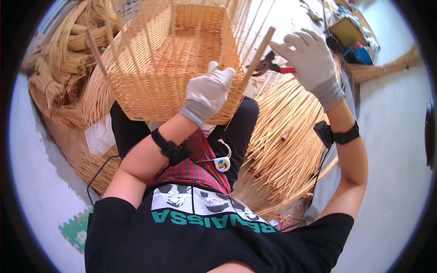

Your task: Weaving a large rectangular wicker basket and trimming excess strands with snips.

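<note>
A half-woven wicker basket rests across my knees, with upright stakes rising from its woven walls. My left hand, in a whitish glove, closes over the top of the near wall close to its right corner. My right hand, gloved too, holds red-handled pruning shears with a loose grip. Their dark blades are beside the thick corner stake, at the basket's right. Whether the blades touch the stake I cannot tell. Part of the handles is hidden in my palm.
Pale cut rods lie in a broad heap to my right. Bundles of fibre stand at the left. A round white tape measure hangs at my lap. A blue container and clutter sit at the far right.
</note>
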### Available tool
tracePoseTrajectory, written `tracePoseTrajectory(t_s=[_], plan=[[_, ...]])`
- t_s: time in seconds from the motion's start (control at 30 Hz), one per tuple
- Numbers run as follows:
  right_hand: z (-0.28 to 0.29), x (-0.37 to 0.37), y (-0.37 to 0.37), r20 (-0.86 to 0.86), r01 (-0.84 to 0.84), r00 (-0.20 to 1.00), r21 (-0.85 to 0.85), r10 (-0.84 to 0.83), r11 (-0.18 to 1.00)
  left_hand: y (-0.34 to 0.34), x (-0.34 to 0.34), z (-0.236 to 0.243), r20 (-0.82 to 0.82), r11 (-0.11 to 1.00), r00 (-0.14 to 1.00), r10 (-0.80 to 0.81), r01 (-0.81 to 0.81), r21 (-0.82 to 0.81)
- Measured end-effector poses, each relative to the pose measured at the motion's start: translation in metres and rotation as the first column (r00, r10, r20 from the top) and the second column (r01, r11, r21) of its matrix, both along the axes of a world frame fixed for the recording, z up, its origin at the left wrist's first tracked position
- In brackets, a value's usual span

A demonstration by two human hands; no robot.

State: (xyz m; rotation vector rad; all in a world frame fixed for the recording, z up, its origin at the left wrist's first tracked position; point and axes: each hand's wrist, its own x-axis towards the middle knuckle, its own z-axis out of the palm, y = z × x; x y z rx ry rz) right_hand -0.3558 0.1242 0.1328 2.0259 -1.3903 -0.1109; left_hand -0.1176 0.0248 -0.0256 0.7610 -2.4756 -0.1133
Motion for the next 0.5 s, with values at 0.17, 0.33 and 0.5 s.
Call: tracePoseTrajectory(t_s=[0.17,0.33,0.5], plan=[[0.005,0.007,-0.018,-0.069,-0.056,0.996,0.102,0.063,0.993,0.000,-0.001,-0.001,0.044,0.999,0.999,0.016,-0.018,0.047],[0.006,0.014,-0.020,-0.156,0.007,0.988,0.164,0.019,0.987,0.002,0.004,0.006,0.025,0.993,1.000,-0.003,0.000,0.116],[0.013,0.008,-0.004,-0.225,0.074,0.974,0.270,-0.012,0.960,0.000,0.007,0.005,0.144,0.993,0.989,-0.038,0.020,0.120]])
